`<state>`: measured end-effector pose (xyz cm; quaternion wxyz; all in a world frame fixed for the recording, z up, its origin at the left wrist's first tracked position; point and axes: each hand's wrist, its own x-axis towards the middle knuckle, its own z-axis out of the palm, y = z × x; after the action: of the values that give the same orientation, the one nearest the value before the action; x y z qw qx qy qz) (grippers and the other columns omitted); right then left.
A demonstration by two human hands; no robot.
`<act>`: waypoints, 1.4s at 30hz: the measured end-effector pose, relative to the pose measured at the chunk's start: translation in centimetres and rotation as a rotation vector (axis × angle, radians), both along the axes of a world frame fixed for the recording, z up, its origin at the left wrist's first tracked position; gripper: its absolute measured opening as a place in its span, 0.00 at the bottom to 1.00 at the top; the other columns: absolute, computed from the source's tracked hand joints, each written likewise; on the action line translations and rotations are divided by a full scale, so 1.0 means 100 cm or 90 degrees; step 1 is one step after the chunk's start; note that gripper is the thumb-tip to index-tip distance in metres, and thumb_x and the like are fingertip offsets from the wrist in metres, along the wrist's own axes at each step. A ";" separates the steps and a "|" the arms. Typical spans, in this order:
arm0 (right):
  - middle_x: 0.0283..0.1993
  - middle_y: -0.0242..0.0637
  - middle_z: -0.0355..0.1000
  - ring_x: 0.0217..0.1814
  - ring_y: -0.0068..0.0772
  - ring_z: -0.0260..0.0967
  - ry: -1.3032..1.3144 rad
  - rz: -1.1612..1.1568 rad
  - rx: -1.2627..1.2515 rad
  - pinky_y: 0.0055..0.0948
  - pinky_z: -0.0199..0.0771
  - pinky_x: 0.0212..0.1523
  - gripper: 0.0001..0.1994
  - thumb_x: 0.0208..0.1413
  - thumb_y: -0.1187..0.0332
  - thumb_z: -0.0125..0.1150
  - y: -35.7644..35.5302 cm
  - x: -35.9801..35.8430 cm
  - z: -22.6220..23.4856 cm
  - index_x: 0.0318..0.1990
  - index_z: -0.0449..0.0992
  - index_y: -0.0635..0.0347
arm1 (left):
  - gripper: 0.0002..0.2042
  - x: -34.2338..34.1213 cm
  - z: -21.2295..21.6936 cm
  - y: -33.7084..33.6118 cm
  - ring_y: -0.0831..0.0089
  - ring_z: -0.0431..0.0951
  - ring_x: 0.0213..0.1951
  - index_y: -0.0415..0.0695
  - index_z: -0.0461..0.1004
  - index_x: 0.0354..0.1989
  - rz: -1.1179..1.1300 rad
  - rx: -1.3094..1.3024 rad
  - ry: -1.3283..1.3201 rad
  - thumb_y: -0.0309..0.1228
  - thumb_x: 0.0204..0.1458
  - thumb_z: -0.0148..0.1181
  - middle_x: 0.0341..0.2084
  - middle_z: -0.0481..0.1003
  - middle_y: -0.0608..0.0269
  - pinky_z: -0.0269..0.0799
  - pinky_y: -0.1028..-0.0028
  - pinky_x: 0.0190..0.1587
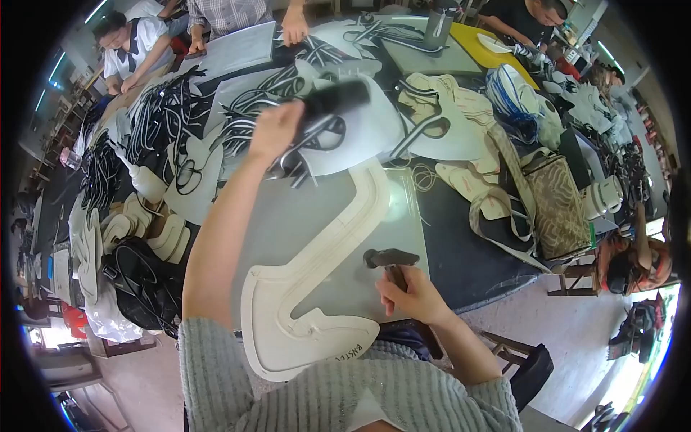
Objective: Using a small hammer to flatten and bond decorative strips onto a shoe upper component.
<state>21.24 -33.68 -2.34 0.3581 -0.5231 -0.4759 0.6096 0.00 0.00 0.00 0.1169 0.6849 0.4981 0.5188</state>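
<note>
Filling the middle of my remote view, the grey board carries a cream template, its near end overhanging; beyond, my left hand clasps a dark, blurred piece, while my right hand grips a hammer by its handle.

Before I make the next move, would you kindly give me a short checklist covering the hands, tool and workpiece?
1. Hammer gripped in the right hand: ok.
2. Left hand away from the hammer head: ok, it is farther out, over the strips and sheets.
3. Dark item at the left hand identifiable: cannot tell, it is blurred.
4. Cream template wholly on the grey board: not ok, its near end extends past the board.
5. White squeeze bottle capped: cannot tell, too small.
</note>
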 end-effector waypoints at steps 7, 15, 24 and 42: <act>0.31 0.40 0.73 0.27 0.28 0.74 0.121 -0.226 -0.039 0.17 0.54 0.15 0.18 0.69 0.50 0.48 0.021 0.031 0.021 0.40 0.65 0.59 | 0.09 -0.024 0.089 -0.071 0.61 0.79 0.31 0.39 0.79 0.44 -0.058 0.441 0.113 0.28 0.58 0.60 0.34 0.80 0.53 0.74 0.72 0.33; 0.42 0.28 0.73 0.35 0.18 0.71 0.188 -0.270 0.047 0.14 0.49 0.20 0.21 0.64 0.46 0.55 0.096 -0.013 0.082 0.47 0.70 0.55 | 0.17 -0.030 0.015 -0.161 0.65 0.78 0.47 0.44 0.78 0.46 -0.446 0.445 0.489 0.39 0.49 0.64 0.47 0.78 0.64 0.77 0.65 0.49; 0.34 0.28 0.69 0.34 0.16 0.70 -0.022 -0.189 -0.010 0.16 0.52 0.20 0.19 0.53 0.63 0.70 0.075 0.003 0.040 0.47 0.69 0.58 | 0.21 -0.040 -0.033 -0.207 0.69 0.70 0.58 0.50 0.76 0.47 -0.553 0.264 0.563 0.45 0.46 0.66 0.48 0.75 0.72 0.63 0.56 0.64; 0.42 0.37 0.69 0.40 0.31 0.71 0.150 -0.429 0.248 0.19 0.69 0.44 0.29 0.34 0.77 0.68 -0.047 0.118 0.039 0.50 0.66 0.63 | 0.15 -0.087 0.033 -0.011 0.68 0.80 0.46 0.40 0.73 0.53 -0.221 -0.252 -0.644 0.27 0.58 0.62 0.46 0.79 0.62 0.76 0.67 0.50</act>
<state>33.08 -38.38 1.58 0.6823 -0.4987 -0.3399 0.4125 -8.68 -1.09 3.28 0.5505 0.3881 0.3483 0.6519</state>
